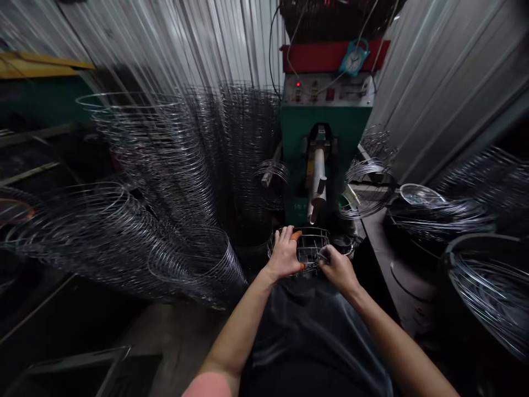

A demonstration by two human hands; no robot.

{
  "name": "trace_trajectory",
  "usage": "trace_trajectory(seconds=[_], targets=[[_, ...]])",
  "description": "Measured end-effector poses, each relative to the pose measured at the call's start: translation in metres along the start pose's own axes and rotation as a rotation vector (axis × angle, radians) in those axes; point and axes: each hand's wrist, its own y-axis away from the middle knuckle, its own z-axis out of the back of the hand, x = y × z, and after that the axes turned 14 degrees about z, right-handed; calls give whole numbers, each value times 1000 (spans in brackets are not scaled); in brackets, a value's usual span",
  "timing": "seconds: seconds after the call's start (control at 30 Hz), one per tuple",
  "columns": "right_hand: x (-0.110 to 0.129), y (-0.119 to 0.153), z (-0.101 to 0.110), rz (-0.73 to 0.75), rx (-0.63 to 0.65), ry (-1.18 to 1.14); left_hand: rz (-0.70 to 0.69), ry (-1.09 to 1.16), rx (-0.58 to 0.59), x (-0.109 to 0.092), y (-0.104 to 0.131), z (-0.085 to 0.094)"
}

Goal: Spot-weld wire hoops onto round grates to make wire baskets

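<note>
Corrugated walls (438,82) stand behind everything. Thumb spread from its fingers, the left hand (285,255) rests on the wire basket (314,230), orange covers (296,235) showing; the right hand (339,267) pinches wire at the basket's four o'clock. Beyond its rim stand the green machine (295,127) at twelve, ring stacks (165,154) at ten, wire coils (446,215) at three.
</note>
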Motion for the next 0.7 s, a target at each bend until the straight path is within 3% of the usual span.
trace_trajectory(seconds=[0.07, 0.23, 0.37, 0.53, 0.7], targets=[[-5, 3, -8, -12, -55, -42, 13, -24, -1, 3, 0, -1], [-16, 2, -12, -47, -54, -255, -50, -64, 58, 8, 2, -6], [-13, 2, -17, -57, -112, -122, -74, -25, 83, 3, 3, -11], [-10, 6, -19, 27, 16, -122, -48, 90, 88, 1, 2, -13], [-15, 1, -2, 230, 196, -213, -44, 141, 98, 5, 0, -7]])
